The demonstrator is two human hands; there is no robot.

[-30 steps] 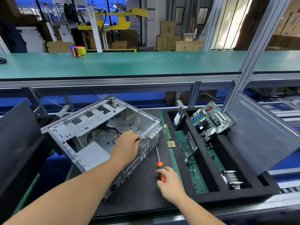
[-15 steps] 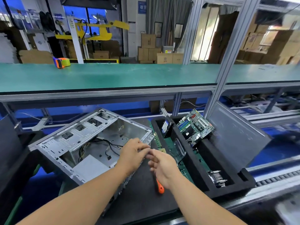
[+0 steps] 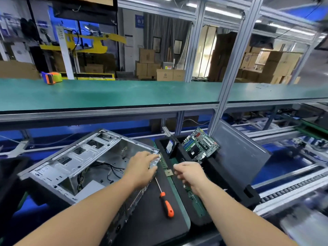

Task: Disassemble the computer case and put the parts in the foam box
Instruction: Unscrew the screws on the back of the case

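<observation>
1. Since half a second ago the right hand (image 3: 190,174) has let go of the screwdriver (image 3: 164,198) and drawn to the right, so the tool now lies loose on the black mat (image 3: 150,219).
2. Its orange handle points toward the person and its thin shaft runs up toward the near right corner of the computer case (image 3: 74,164).
3. That right hand hovers over the left wall of the foam box (image 3: 218,176); its grip is released, fingers loosely curled and holding nothing.
4. The left hand (image 3: 142,166) rests on the right top edge of the case, fingers stretched over the rim; whether they clasp the rim I cannot tell.
5. The case lies on its side with the open face up, loose cables (image 3: 110,170) inside, and its near left corner reaches past the mat's left edge.
6. The foam box sits just beside the mat on the right, its dark lid (image 3: 237,148) tilted open at the far right.
7. A motherboard (image 3: 201,144) leans in the far compartment, with a drive (image 3: 170,145) standing in the slot to its left.
8. A small square chip (image 3: 168,173) lies at the mat's right edge, between the two hands.
9. Open mat shows between the screwdriver and the box wall, and more toward the near edge.
10. Beyond, a green tabletop (image 3: 124,93) runs across, carrying a tape dispenser (image 3: 51,77) at its far left.
</observation>
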